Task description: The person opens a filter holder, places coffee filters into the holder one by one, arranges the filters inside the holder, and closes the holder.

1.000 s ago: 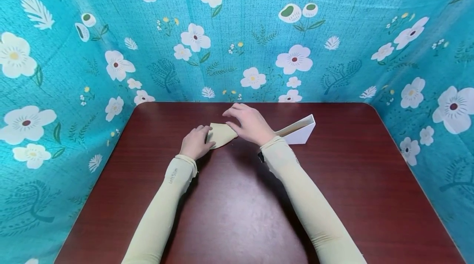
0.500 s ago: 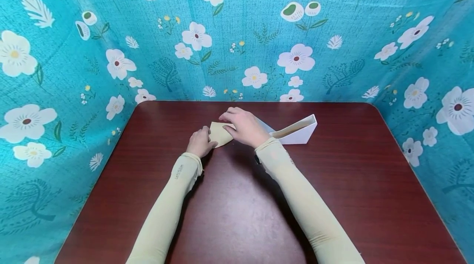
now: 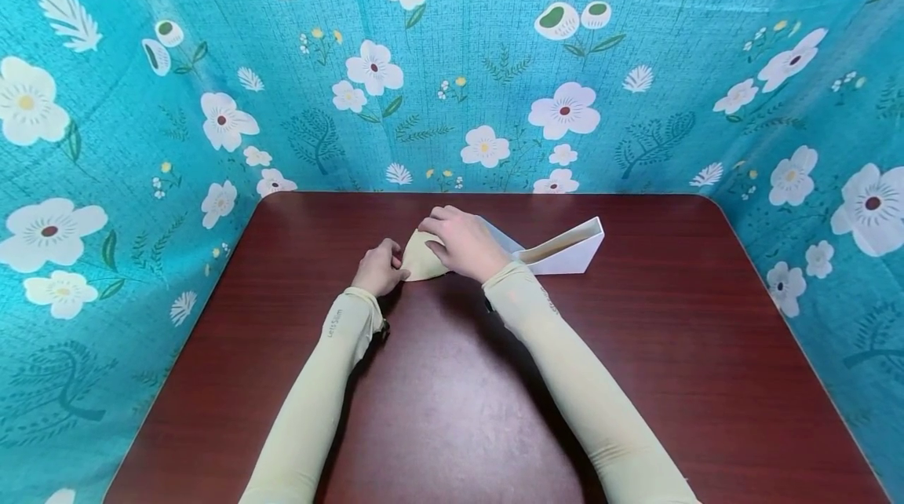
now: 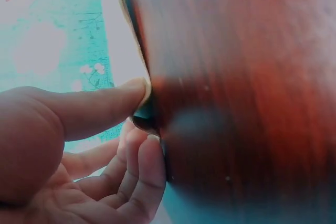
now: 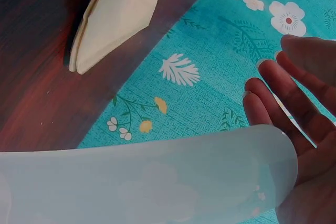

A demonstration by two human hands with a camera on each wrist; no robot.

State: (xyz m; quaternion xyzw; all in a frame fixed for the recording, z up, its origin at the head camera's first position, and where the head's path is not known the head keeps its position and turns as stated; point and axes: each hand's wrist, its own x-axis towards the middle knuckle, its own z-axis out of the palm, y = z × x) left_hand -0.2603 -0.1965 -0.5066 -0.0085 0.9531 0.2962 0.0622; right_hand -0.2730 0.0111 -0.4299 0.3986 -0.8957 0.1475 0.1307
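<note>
Near the far edge of a table (image 3: 452,378), the left hand (image 3: 380,268) pinches cream paper (image 3: 424,261); the right hand (image 3: 468,243), fingers apart, hovers beside a white holder (image 3: 569,257).

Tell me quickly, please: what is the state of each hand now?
Left hand: holding the cream paper by its edge.
Right hand: open, holding nothing.

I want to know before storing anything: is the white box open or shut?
Open: in the head view, the white box shows its hollow inside, uncovered.
</note>
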